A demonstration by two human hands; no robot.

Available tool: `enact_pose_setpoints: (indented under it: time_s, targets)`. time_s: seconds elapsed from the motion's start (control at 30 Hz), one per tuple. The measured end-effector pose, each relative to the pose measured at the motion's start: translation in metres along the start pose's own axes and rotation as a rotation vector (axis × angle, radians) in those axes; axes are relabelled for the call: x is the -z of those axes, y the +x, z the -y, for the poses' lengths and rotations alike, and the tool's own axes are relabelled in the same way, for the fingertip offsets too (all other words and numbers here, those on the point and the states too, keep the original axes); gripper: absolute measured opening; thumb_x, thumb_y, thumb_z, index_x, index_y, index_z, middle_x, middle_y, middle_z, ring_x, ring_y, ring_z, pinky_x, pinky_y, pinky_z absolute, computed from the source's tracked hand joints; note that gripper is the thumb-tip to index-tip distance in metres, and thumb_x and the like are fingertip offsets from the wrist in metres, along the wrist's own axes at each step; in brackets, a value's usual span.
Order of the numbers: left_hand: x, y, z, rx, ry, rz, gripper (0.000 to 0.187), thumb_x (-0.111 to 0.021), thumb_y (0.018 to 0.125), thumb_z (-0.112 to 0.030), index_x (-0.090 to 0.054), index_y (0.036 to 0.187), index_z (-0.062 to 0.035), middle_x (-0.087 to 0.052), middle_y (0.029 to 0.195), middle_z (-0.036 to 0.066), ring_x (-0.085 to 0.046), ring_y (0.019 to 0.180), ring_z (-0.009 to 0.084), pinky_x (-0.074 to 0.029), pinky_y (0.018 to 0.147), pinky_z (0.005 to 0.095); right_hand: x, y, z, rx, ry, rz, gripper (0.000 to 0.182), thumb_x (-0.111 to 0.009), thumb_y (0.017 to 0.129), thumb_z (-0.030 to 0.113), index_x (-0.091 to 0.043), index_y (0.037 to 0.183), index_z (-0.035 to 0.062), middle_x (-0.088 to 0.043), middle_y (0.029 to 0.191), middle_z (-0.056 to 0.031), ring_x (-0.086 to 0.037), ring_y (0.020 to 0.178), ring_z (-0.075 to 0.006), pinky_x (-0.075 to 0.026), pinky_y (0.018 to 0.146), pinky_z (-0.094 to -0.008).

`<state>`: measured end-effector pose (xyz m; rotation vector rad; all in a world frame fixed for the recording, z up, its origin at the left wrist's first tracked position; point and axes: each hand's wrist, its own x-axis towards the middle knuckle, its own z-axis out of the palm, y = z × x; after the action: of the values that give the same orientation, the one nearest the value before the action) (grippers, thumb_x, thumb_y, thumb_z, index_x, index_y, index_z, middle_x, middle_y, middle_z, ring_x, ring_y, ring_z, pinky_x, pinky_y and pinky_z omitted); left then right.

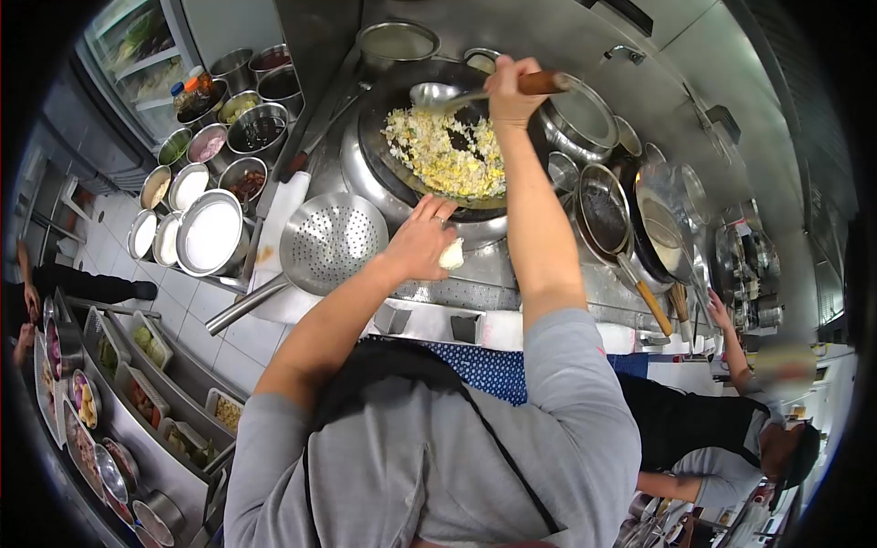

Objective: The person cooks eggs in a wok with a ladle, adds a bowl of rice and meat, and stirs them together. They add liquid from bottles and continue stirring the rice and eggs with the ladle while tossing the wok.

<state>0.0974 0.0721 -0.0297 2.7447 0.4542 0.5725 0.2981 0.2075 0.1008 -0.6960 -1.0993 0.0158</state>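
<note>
A dark wok [375,128] sits on the stove with chopped egg and rice-like food [438,155] in it. My left hand [423,239] is closed at the wok's near rim, and a folded white cloth [451,254] pokes out from under its palm. High over the far right side of the wok, my right hand [513,91] grips a ladle [437,95] by its shaft near the wooden handle. The ladle's bowl hangs over the far part of the food. A perforated strainer [333,239] lies left of my left hand.
Steel pots of ingredients [210,233] crowd the left side, beside a spatula-like tool with a dark handle [315,146]. Pans and strainers [603,210] line the right. Ingredient bins [146,384] stand at lower left. A co-worker [713,429] works at right; another person's arm [27,283] shows at left.
</note>
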Motion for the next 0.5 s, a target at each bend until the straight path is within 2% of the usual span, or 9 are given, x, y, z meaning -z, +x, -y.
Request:
enact_pose_setpoints:
  time_s: [0.03, 0.1, 0.17, 0.2, 0.3, 0.37, 0.4, 0.47, 0.5]
  targets:
    - [0.000, -0.001, -0.001, -0.007, -0.015, -0.001, 0.052, -0.079, 0.056, -0.031, -0.069, 0.096, 0.0009, -0.042, 0.138, 0.025, -0.033, 0.135, 0.0394, -0.018, 0.118, 0.0516, 0.001, -0.006, -0.002, -0.103, 0.087, -0.051, 0.036, -0.067, 0.082, 0.000, -0.039, 0.061, 0.0079, -0.047, 0.050, -0.0018, -0.048, 0.037, -0.0126, -0.040, 0.036, -0.0272]
    - [0.007, 0.004, 0.005, -0.003, 0.014, 0.002, 0.053, -0.079, 0.056, -0.032, -0.069, 0.097, 0.0009, -0.043, 0.138, 0.025, -0.033, 0.135, 0.0387, -0.017, 0.118, 0.0500, 0.006, 0.028, -0.030, 0.020, -0.216, 0.108, 0.034, -0.068, 0.081, -0.001, -0.042, 0.060, 0.0073, -0.046, 0.049, -0.0020, -0.046, 0.036, -0.0122, -0.038, 0.035, -0.0285]
    - [0.009, 0.004, -0.001, 0.015, 0.059, 0.040, 0.056, -0.079, 0.056, -0.033, -0.070, 0.101, 0.0007, -0.043, 0.139, 0.025, -0.032, 0.136, 0.0373, -0.016, 0.120, 0.0471, -0.019, 0.045, 0.039, -0.246, -0.032, 0.078, 0.029, -0.069, 0.081, 0.000, -0.047, 0.064, 0.0060, -0.046, 0.048, -0.0030, -0.044, 0.035, -0.0123, -0.037, 0.035, -0.0297]
    - [0.008, 0.005, 0.002, 0.003, 0.031, 0.047, 0.055, -0.079, 0.057, -0.032, -0.070, 0.100, 0.0004, -0.042, 0.140, 0.025, -0.032, 0.137, 0.0375, -0.016, 0.120, 0.0473, -0.024, 0.043, 0.070, -0.294, 0.043, 0.080, 0.029, -0.068, 0.082, 0.000, -0.046, 0.065, 0.0060, -0.045, 0.047, -0.0037, -0.041, 0.034, -0.0126, -0.037, 0.035, -0.0298]
    - [0.003, 0.003, 0.002, 0.009, 0.001, 0.010, 0.053, -0.078, 0.057, -0.032, -0.069, 0.098, 0.0006, -0.042, 0.140, 0.025, -0.032, 0.137, 0.0383, -0.015, 0.120, 0.0474, -0.017, -0.007, 0.087, -0.169, 0.248, 0.165, 0.031, -0.066, 0.082, -0.001, -0.042, 0.065, 0.0069, -0.045, 0.046, -0.0039, -0.040, 0.034, -0.0128, -0.038, 0.036, -0.0298]
    - [0.000, -0.002, -0.002, -0.009, -0.037, -0.019, 0.052, -0.079, 0.056, -0.028, -0.067, 0.098, 0.0009, -0.041, 0.140, 0.025, -0.031, 0.136, 0.0406, -0.019, 0.117, 0.0503, 0.000, -0.029, 0.041, -0.188, 0.124, -0.021, 0.032, -0.066, 0.083, 0.001, -0.041, 0.064, 0.0070, -0.045, 0.046, -0.0050, -0.042, 0.034, -0.0128, -0.039, 0.036, -0.0302]
    - [0.005, 0.001, 0.002, -0.020, -0.038, -0.050, 0.052, -0.079, 0.056, -0.027, -0.066, 0.097, 0.0011, -0.041, 0.140, 0.025, -0.031, 0.136, 0.0418, -0.022, 0.116, 0.0517, 0.014, -0.010, 0.004, -0.082, -0.009, -0.024, 0.030, -0.068, 0.082, 0.002, -0.043, 0.064, 0.0063, -0.046, 0.047, -0.0046, -0.045, 0.035, -0.0129, -0.038, 0.036, -0.0298]
    - [0.004, -0.014, -0.002, 0.020, -0.236, -0.159, 0.055, -0.079, 0.056, -0.024, -0.064, 0.103, 0.0018, -0.041, 0.140, 0.026, -0.031, 0.136, 0.0409, -0.024, 0.115, 0.0494, 0.028, 0.008, 0.000, -0.101, -0.176, -0.041, 0.027, -0.071, 0.081, 0.006, -0.048, 0.066, 0.0056, -0.048, 0.049, -0.0033, -0.047, 0.036, -0.0129, -0.036, 0.035, -0.0287]
    - [0.003, -0.021, -0.005, 0.039, -0.336, -0.216, 0.057, -0.079, 0.057, -0.023, -0.064, 0.105, 0.0022, -0.041, 0.140, 0.026, -0.031, 0.137, 0.0405, -0.025, 0.115, 0.0483, 0.015, 0.028, 0.042, -0.205, -0.205, -0.050, 0.026, -0.072, 0.081, 0.007, -0.050, 0.067, 0.0054, -0.048, 0.049, -0.0024, -0.047, 0.037, -0.0127, -0.035, 0.035, -0.0281]
